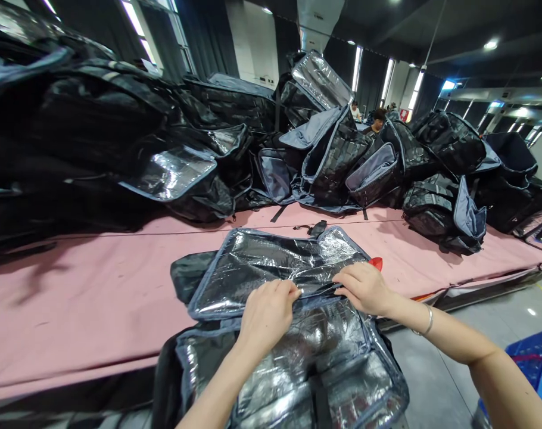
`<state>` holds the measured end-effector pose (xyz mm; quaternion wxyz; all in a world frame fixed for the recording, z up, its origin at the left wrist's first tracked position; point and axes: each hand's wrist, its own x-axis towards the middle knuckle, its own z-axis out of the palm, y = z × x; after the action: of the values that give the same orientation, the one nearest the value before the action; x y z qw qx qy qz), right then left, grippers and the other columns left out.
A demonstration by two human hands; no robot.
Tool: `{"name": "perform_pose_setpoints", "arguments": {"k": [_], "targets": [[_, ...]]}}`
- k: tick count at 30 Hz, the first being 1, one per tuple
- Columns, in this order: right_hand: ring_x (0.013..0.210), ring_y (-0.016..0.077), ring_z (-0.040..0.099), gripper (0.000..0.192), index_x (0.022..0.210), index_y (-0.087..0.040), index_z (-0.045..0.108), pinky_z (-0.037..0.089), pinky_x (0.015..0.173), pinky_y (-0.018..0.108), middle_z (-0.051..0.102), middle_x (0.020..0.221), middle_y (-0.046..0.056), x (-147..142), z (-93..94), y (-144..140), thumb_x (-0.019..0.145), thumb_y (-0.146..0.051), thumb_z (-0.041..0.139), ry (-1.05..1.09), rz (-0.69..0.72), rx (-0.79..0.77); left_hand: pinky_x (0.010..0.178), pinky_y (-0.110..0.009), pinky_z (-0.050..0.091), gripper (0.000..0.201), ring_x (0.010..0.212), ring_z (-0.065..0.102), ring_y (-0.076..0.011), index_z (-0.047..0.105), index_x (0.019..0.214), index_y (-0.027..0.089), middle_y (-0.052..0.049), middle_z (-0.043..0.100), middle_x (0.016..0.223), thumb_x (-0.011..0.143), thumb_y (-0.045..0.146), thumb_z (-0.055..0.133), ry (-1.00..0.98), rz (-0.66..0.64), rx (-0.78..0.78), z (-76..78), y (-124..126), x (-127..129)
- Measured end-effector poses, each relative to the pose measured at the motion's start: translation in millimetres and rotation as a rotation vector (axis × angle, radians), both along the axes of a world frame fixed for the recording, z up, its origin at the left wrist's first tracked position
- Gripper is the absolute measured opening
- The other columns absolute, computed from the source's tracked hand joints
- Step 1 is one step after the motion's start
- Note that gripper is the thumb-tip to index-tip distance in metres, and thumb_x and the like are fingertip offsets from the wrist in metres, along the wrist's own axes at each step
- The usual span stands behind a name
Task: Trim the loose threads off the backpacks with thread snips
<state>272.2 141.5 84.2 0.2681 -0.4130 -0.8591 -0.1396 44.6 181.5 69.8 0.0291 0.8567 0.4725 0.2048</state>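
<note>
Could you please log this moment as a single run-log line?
left hand: pinching foil lining at flap hinge | right hand: same seam, beside red tool | open insulated bag on pink table

Pink-covered table (83, 298) under an open foil-lined bag (271, 268) and heaped black bags (119, 137).

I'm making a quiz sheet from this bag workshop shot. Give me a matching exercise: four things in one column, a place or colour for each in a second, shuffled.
Things:
1. open bag lid
2. table cover
3. crate
4. bracelet

Place or colour:
A. blue, on the floor at the right edge
B. silver foil lining, under both hands
C. on the right hand's wrist
D. pink

Pairs: 1-B, 2-D, 3-A, 4-C. The left hand and right hand both rest on the lid's near edge.
</note>
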Motion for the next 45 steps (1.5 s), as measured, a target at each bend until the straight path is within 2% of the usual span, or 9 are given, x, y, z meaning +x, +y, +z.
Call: {"name": "perform_pose_setpoints", "arguments": {"k": [6, 12, 16, 25, 28, 34, 39, 42, 45], "targets": [[0.068, 0.0135, 0.049, 0.014, 0.092, -0.018, 0.06, 0.03, 0.059, 0.029, 0.064, 0.084, 0.003, -3.8, -2.5, 0.9, 0.091, -0.019, 0.046, -0.162, 0.004, 0.232, 0.066, -0.032, 0.038, 0.026, 0.071, 0.056, -0.021, 0.054, 0.074, 0.018, -0.006, 0.062, 0.073, 0.089, 0.024, 0.034, 0.007, 0.007, -0.029, -2.2, 2.0, 0.1], [0.063, 0.0109, 0.047, 0.016, 0.099, -0.02, 0.057, 0.026, 0.055, 0.029, 0.064, 0.084, 0.001, 1.0, -11.7, 2.8, 0.088, -0.012, 0.048, -0.242, 0.068, 0.306, 0.066, -0.032, 0.039, 0.027, 0.071, 0.057, -0.0205, 0.055, 0.074, 0.019, -0.006, 0.063, 0.073, 0.089, 0.025, 0.033, -0.007, 0.003, -0.013, -2.7, 2.2, -0.5], [0.062, 0.0106, 0.046, 0.013, 0.096, -0.021, 0.056, 0.026, 0.055, 0.029, 0.065, 0.085, 0.0, 3.3, -16.8, 3.2, 0.088, -0.012, 0.05, -0.237, 0.096, 0.348, 0.067, -0.033, 0.039, 0.028, 0.072, 0.057, -0.0216, 0.055, 0.074, 0.019, -0.006, 0.064, 0.074, 0.089, 0.026, 0.033, -0.004, 0.008, -0.007, -3.8, 2.0, -0.5], [0.064, 0.013, 0.044, 0.016, 0.092, -0.02, 0.057, 0.025, 0.057, 0.03, 0.062, 0.081, 0.001, -1.6, -3.2, 4.4, 0.09, -0.013, 0.043, -0.292, 0.036, 0.259, 0.066, -0.032, 0.039, 0.028, 0.07, 0.057, -0.021, 0.055, 0.075, 0.019, -0.006, 0.063, 0.074, 0.089, 0.027, 0.033, -0.02, -0.002, 0.024, -5.5, 3.0, -0.2], [0.071, 0.0155, 0.046, 0.014, 0.089, -0.019, 0.058, 0.026, 0.059, 0.03, 0.06, 0.083, 0.003, -1.1, 8.0, 12.0, 0.089, -0.018, 0.044, -0.311, 0.054, 0.12, 0.065, -0.033, 0.038, 0.027, 0.07, 0.056, -0.0218, 0.056, 0.075, 0.019, -0.006, 0.063, 0.074, 0.089, 0.027, 0.034, -0.012, -0.005, 0.012, -5.9, 2.3, 0.7], [0.075, 0.0173, 0.047, 0.016, 0.09, -0.018, 0.057, 0.03, 0.064, 0.029, 0.059, 0.085, 0.004, 4.5, 31.9, 44.0, 0.09, -0.028, 0.046, -0.404, 0.252, -0.109, 0.064, -0.033, 0.038, 0.027, 0.068, 0.056, -0.0215, 0.057, 0.074, 0.019, -0.006, 0.062, 0.072, 0.088, 0.026, 0.035, -0.015, -0.01, 0.019, -6.3, 0.9, 3.0], [0.081, 0.0161, 0.05, 0.016, 0.093, -0.016, 0.057, 0.035, 0.071, 0.026, 0.06, 0.087, 0.004, -0.3, 38.8, 59.4, 0.09, -0.03, 0.049, -0.348, 0.424, -0.263, 0.064, -0.034, 0.038, 0.026, 0.07, 0.056, -0.0235, 0.058, 0.076, 0.018, -0.007, 0.062, 0.073, 0.088, 0.026, 0.037, 0.029, 0.002, 0.021, -6.4, -0.5, 4.9], [0.08, 0.0159, 0.05, 0.015, 0.093, -0.016, 0.057, 0.035, 0.07, 0.026, 0.058, 0.086, 0.004, -8.9, 40.0, 60.2, 0.09, -0.028, 0.049, -0.358, 0.396, -0.247, 0.065, -0.036, 0.038, 0.025, 0.072, 0.057, -0.025, 0.059, 0.079, 0.017, -0.008, 0.063, 0.075, 0.087, 0.025, 0.037, 0.067, 0.006, 0.016, -6.2, -1.5, 6.0], [0.076, 0.0159, 0.048, 0.013, 0.09, -0.017, 0.057, 0.032, 0.065, 0.028, 0.057, 0.084, 0.004, -13.9, 40.3, 56.3, 0.09, -0.027, 0.048, -0.424, 0.353, -0.143, 0.067, -0.036, 0.039, 0.024, 0.075, 0.057, -0.0251, 0.059, 0.081, 0.017, -0.008, 0.064, 0.078, 0.086, 0.022, 0.037, 0.073, 0.006, 0.007, -6.0, -1.8, 5.6]]}}
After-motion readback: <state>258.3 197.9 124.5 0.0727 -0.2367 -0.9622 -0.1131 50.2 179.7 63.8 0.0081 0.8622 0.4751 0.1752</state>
